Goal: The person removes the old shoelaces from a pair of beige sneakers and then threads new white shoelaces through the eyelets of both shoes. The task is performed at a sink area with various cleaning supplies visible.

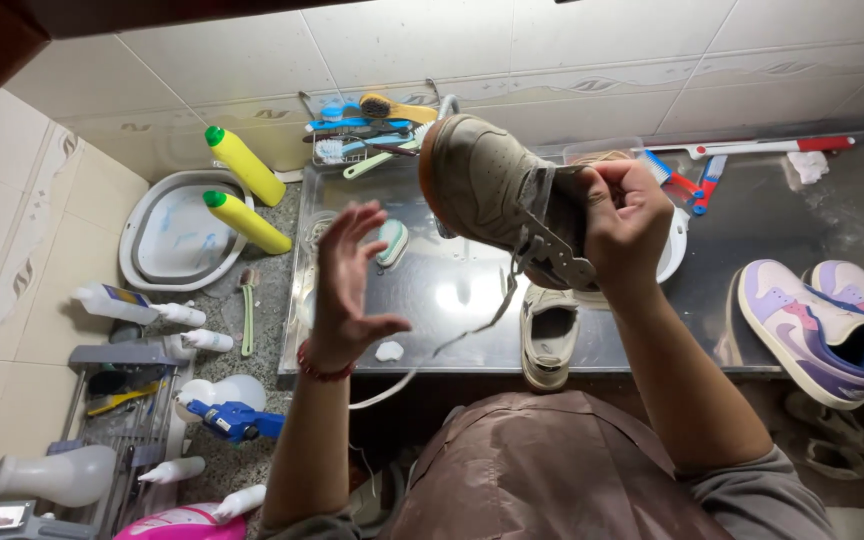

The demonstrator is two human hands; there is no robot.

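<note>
Nearest to us, our brown apron (pixel 542 470) fills the bottom edge. Just beyond it, at the near edge of the steel sink (pixel 752 250), a second beige shoe (pixel 549 335) lies flat. To the right a pair of purple and white sneakers (pixel 822 325) rests on the counter; to the left, white spray bottles (pixel 132 305) and a blue gun-shaped tool (pixel 237 420) crowd the floor side.

Our left hand (pixel 347 275) hangs open in the air, fingers spread and a little blurred, gripping nothing; a white lace (pixel 452 340) trails down near it. Our right hand (pixel 627 215) is clenched on the heel of the beige shoe (pixel 487 185), held up over the sink with its toe pointing left and far.

Farther back, two yellow bottles (pixel 245 195) with green caps lie beside a grey and white basin (pixel 177 235), and brushes (pixel 372 125) sit in a rack against the tiled wall (pixel 552 50).
</note>
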